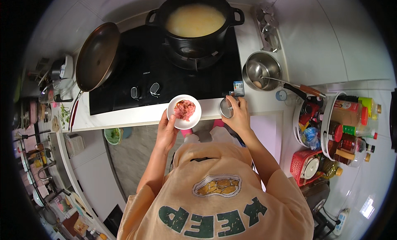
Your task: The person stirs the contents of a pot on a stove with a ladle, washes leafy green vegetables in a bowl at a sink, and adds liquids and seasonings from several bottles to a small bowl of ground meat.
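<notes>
My left hand [167, 133] holds a small white dish [194, 119] by its lower left side, thumb on the rim. Raw minced meat [185, 109] with dark sauce on it lies in the dish. At the front edge of the counter, my right hand [238, 116] has its fingers around a small round shiny container [226, 108], perhaps a jar or a cup. What is inside it I cannot tell. Beyond both hands, a black two-handled pot [198, 47] stands on the hob's burner, filled with pale yellowish, cloudy liquid [196, 21].
A frying pan [96, 58] rests tilted on the left of the black glass hob [139, 53]. Right of the hob, a steel saucepan [248, 75] holds a ladle [256, 71]. Bottles [345, 112] and a red basket [296, 167] crowd the far right. A green-lined bin [113, 136] stands below.
</notes>
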The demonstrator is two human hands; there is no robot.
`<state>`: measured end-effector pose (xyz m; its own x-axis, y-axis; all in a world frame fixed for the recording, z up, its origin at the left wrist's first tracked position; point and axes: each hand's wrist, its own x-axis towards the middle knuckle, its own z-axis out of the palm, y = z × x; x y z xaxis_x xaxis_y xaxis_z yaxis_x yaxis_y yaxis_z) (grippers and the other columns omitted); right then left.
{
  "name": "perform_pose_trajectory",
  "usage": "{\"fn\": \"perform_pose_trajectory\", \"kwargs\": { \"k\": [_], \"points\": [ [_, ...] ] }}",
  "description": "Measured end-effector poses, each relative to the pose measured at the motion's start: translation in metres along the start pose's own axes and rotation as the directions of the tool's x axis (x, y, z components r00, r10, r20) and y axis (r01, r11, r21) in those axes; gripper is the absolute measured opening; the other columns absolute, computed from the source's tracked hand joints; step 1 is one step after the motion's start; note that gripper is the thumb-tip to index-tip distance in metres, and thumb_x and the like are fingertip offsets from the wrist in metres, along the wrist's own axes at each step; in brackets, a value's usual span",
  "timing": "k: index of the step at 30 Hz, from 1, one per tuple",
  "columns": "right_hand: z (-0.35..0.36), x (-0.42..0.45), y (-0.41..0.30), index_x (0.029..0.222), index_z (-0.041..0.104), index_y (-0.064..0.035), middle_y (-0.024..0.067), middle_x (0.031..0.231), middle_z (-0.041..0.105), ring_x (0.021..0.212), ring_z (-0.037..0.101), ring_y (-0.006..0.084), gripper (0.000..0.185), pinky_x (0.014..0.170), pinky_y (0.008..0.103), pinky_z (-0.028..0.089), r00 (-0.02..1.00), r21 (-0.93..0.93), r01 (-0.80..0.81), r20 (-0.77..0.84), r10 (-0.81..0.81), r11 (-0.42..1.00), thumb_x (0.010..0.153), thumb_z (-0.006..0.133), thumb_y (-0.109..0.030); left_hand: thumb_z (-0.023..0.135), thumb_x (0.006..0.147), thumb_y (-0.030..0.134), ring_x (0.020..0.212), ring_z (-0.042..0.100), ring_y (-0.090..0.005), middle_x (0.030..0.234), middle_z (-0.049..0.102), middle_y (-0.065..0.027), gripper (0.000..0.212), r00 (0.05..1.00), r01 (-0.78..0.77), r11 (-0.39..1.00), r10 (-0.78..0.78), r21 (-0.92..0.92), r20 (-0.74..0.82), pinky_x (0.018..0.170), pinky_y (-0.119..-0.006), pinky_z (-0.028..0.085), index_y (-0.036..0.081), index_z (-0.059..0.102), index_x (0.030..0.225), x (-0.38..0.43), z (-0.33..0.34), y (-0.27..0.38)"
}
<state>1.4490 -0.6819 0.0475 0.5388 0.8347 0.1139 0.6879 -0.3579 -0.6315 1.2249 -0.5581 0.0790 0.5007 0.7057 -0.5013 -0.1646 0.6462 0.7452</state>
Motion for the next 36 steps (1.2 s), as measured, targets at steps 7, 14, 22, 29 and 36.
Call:
{"fn": "perform_pose_trajectory", "kwargs": {
  "k": [7, 14, 22, 29, 36],
  "points": [
    [0.007, -0.005, -0.010, 0.120, 0.049, -0.0202, 0.0190, 0.113, 0.039, 0.100, 0.045, 0.0378, 0.072, 0.073, 0.0430, 0.048, 0.997, -0.100, 0.014, -0.078, -0.022, 0.995, 0.054, 0.077, -0.014, 0.051, 0.090, 0.023, 0.107, 0.050, -0.0164, 0.120, 0.047, -0.0043, 0.041, 0.998, 0.033, 0.999, -0.035, 0.028, 0.044, 0.086, -0.034, 0.047, 0.012, 0.039, 0.128, 0.005, -0.002, 0.000],
    [0.010, -0.009, 0.014, 0.096, 0.058, -0.0079, 0.0135, 0.093, 0.053, 0.084, 0.052, 0.0326, 0.030, 0.069, 0.0394, 0.046, 0.994, 0.017, 0.032, -0.101, -0.030, 0.999, 0.068, 0.068, -0.009, 0.050, 0.090, 0.022, 0.107, 0.050, -0.0159, 0.119, 0.049, -0.0042, 0.040, 0.997, 0.052, 0.998, -0.054, 0.026, 0.063, 0.085, -0.034, 0.048, 0.011, 0.039, 0.127, 0.010, 0.003, -0.008],
    [-0.032, -0.007, 0.054, 0.086, 0.058, -0.0039, 0.0110, 0.076, 0.056, 0.069, 0.056, 0.0272, 0.015, 0.061, 0.0365, 0.046, 0.929, 0.098, -0.170, -0.315, 0.193, 0.981, 0.073, 0.064, -0.008, 0.050, 0.090, 0.022, 0.107, 0.050, -0.0164, 0.119, 0.048, -0.0045, 0.040, 0.997, 0.045, 0.998, -0.048, 0.041, 0.067, 0.085, -0.034, 0.047, 0.011, 0.039, 0.127, 0.011, 0.006, -0.011],
    [-0.002, -0.012, 0.121, 0.089, 0.059, -0.0038, 0.0138, 0.080, 0.058, 0.075, 0.056, 0.0302, 0.022, 0.067, 0.0402, 0.046, 0.944, -0.094, -0.307, -0.158, 0.291, 0.947, 0.070, 0.066, -0.012, 0.049, 0.091, 0.023, 0.107, 0.050, -0.0163, 0.119, 0.048, -0.0045, 0.040, 0.992, 0.078, 0.995, -0.084, 0.059, 0.095, 0.086, -0.035, 0.047, 0.010, 0.039, 0.127, 0.015, 0.016, -0.013],
    [-0.023, 0.044, 0.030, 0.098, 0.060, -0.0060, 0.0118, 0.072, 0.061, 0.067, 0.061, 0.0238, 0.038, 0.060, 0.0330, 0.047, 0.967, 0.235, -0.250, 0.017, 0.253, 0.939, 0.067, 0.072, -0.024, 0.050, 0.090, 0.023, 0.107, 0.050, -0.0162, 0.119, 0.049, -0.0042, 0.040, 0.991, 0.073, 0.996, -0.078, 0.046, 0.108, 0.087, -0.036, 0.047, 0.011, 0.040, 0.126, 0.014, 0.012, -0.016]
  ]
}}
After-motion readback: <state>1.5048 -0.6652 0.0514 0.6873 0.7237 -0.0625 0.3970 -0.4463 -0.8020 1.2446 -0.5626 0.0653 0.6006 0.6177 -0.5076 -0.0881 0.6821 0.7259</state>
